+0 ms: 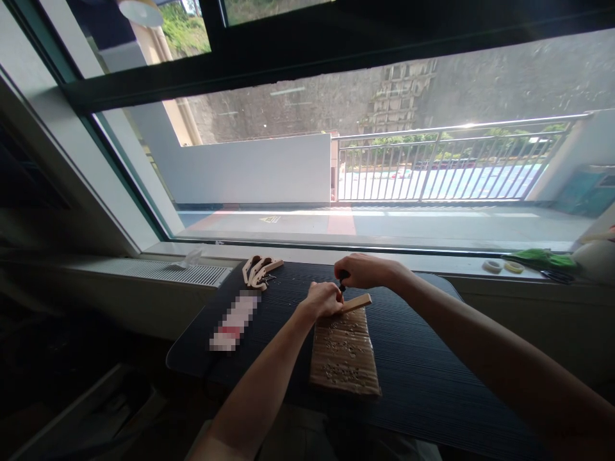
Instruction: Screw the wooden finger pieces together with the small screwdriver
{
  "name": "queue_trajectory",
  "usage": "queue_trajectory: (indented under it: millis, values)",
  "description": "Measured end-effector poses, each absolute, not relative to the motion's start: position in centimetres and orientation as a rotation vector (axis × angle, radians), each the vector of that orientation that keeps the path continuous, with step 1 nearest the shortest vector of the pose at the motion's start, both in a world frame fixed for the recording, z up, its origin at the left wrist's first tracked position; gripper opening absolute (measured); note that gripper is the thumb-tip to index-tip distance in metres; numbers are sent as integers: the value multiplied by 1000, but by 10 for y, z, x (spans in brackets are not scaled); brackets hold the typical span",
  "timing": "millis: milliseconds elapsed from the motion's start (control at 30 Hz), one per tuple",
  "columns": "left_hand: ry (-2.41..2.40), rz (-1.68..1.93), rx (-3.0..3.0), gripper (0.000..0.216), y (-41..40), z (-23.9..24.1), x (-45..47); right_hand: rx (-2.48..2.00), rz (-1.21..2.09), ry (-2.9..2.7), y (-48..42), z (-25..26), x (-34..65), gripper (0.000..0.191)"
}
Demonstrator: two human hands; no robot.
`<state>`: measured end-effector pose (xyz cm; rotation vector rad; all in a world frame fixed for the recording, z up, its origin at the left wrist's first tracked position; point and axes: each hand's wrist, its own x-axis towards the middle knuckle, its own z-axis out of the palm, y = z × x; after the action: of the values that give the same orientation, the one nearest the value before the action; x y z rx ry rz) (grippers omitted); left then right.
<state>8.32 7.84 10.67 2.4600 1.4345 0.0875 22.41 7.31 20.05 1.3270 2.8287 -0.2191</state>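
Observation:
A light wooden strip [358, 303] lies slantwise across the far end of a piece of corrugated cardboard [344, 371], whose top is scarred with small holes. My left hand [325, 299] grips the strip's left end, fingers closed and pressing down near the cardboard. Just above it, my right hand [360, 270] is closed around a dark-handled tool [343, 280] that looks like a screwdriver. The tool points down toward the strip beside my left fingers. Its tip is hidden by those fingers.
Both rest on a dark table [408, 365]. At its far left lie curved wooden pieces [259, 272] with small metal bits beside them, and a blurred pale packet [235, 323]. Tape rolls [513, 267] and a green item [545, 258] sit on the windowsill beneath a large window.

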Motion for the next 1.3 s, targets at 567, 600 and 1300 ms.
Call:
queue_trajectory:
  millis: [567,600,1300]
  values:
    - [1416,52,2488,20,78,109,83,1305,-182,2746,76,202,222,25]
    - [1416,51,2490,20,78,109,83,1302,-167,2750,77,201,222,24]
    - [1399,106,2510,20,78,105,82,1329,-134,2772,70,206,225,25]
